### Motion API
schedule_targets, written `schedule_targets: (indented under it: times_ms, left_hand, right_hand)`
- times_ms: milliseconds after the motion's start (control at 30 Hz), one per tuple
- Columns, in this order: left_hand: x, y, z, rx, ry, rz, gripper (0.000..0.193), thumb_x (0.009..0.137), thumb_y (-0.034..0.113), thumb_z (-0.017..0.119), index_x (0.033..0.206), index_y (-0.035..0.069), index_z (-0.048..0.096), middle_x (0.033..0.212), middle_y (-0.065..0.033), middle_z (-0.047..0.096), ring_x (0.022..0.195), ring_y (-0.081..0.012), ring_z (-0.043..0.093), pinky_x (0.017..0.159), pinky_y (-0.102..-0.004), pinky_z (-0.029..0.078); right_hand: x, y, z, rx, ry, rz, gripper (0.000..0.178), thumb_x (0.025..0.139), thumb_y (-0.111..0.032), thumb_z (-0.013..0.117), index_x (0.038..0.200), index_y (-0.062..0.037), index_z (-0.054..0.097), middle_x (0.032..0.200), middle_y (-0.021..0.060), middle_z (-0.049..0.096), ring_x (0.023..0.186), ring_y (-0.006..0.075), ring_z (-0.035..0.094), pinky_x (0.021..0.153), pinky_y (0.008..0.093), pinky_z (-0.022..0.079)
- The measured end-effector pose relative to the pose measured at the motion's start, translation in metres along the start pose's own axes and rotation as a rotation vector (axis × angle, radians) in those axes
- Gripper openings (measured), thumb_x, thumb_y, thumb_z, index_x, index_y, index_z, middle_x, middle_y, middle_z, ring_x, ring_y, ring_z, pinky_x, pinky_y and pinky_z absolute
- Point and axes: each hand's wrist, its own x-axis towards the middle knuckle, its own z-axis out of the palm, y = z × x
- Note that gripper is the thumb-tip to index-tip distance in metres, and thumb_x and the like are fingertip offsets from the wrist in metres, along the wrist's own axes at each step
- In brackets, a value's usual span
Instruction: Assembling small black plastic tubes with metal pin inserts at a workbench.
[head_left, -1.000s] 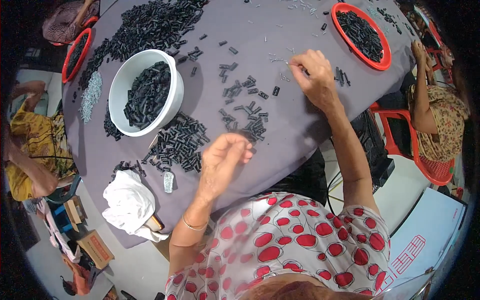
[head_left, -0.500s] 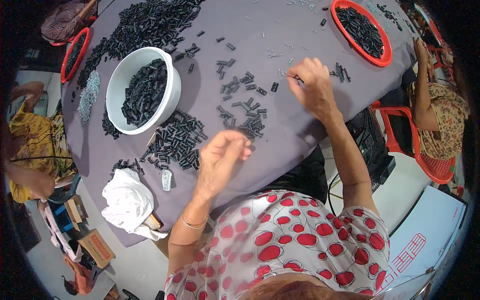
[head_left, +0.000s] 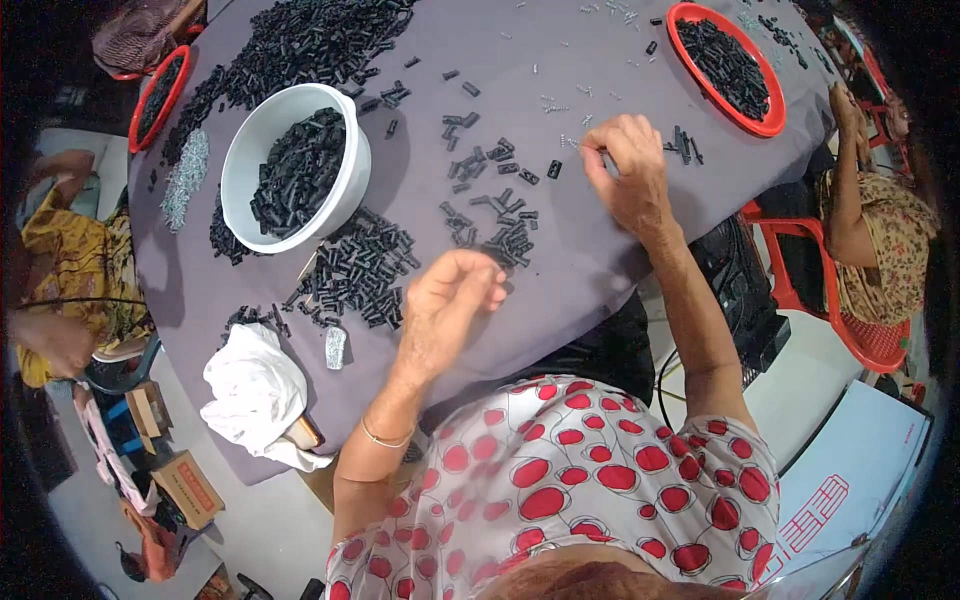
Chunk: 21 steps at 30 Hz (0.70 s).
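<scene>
My left hand (head_left: 449, 303) hovers above the near part of the table, thumb and fingers curled together; whatever they hold, if anything, is hidden. Farther right, my right hand (head_left: 632, 172) pinches thumb and forefinger beside a few small silver spring-like pieces (head_left: 570, 142). I cannot make out what is in that pinch. Between the hands lie loose black plastic parts (head_left: 510, 240), small and oblong. A denser pile of similar black parts (head_left: 360, 265) spreads just left of my left hand. Several more black pieces (head_left: 684, 146) sit right of my right hand.
A white bowl (head_left: 358, 190) of black parts stands at left, before a large black heap (head_left: 320, 50). Red trays (head_left: 778, 122) (head_left: 136, 140) hold more. Silver pieces (head_left: 185, 185), a small silver bundle (head_left: 335, 348) and white cloth (head_left: 255, 385) lie leftward. Other people sit at both sides.
The whole view has shifted slightly. Both hands keep nearly the same poses and places, with the fingers still closed.
</scene>
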Motion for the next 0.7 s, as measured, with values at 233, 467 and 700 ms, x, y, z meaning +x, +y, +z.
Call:
schedule_targets:
  times_ms: [233,467,700]
  left_hand:
    - [0.0004,-0.0007,-0.0003,0.032,-0.002,0.017,0.012,0.094,0.011,0.053,0.096,0.0,0.058,0.09,-0.0049,0.062,0.077,-0.0081,0.058,0.07,-0.0221,0.05]
    - [-0.0002,-0.0009,-0.0005,0.035,0.001,0.002,0.013,0.094,0.011,0.053,0.096,-0.001,0.058,0.091,-0.0057,0.063,0.077,-0.0087,0.059,0.071,-0.0225,0.05]
    - [0.0001,-0.0002,-0.001,0.04,-0.007,0.011,0.013,0.094,0.011,0.053,0.096,-0.001,0.058,0.09,-0.0057,0.063,0.077,-0.009,0.059,0.071,-0.0226,0.05]
  right_hand:
    - [-0.0039,0.0029,-0.0017,-0.015,0.036,-0.01,0.019,0.063,-0.005,0.068,0.077,-0.0125,0.058,0.08,0.0007,0.055,0.079,0.0218,0.052,0.067,0.0353,0.037]
    - [-0.0018,0.0012,0.0024,-0.079,-0.031,-0.084,0.017,0.065,-0.006,0.067,0.078,-0.0127,0.059,0.078,0.0006,0.054,0.077,0.0216,0.051,0.067,0.0351,0.036]
    - [-0.0022,0.005,-0.0009,0.058,-0.012,-0.038,0.017,0.066,-0.005,0.067,0.078,-0.0126,0.06,0.08,0.0006,0.056,0.079,0.0217,0.052,0.069,0.0346,0.036]
